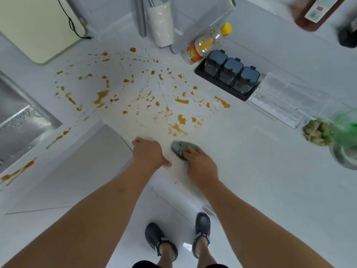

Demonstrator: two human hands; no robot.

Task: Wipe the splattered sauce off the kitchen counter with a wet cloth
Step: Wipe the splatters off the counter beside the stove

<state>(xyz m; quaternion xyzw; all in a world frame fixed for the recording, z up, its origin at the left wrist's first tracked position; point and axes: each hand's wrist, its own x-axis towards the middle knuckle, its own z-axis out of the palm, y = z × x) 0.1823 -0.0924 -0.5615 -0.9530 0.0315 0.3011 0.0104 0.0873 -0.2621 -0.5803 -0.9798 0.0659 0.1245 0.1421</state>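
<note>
A: Start near. What are the hands doing?

B: The right hand is pressed down on the cloth, a bunched blue-grey wad at the front edge of the table. Its fingers are curled over the near side of the wad, closed on it. The left hand lies just beside it, flat and spread on the bare table, holding nothing.

A: How will the cloth handle?

B: My guess is soft, limp and light, heavier for being wet. It should slide easily on this glossy top. Best held from above with the palm pressing down, as now, so it stays bunched and drags the sauce rather than skating over it.

A: And the sauce?

B: The sauce is orange-brown splatter spread widely beyond the cloth, the nearest blobs just ahead of it, with streaks running along the front edge by the sink. Almost all of it looks unwiped.

A: Farther back?

B: A black rack of three jars, a yellow-capped bottle lying on its side, a cutting board against the wall, a dark bottle at the top right.

A: Any writing?

B: The bottles carry labels, an orange one and a white one with a red mark, but the print is too blurred to read.
</note>
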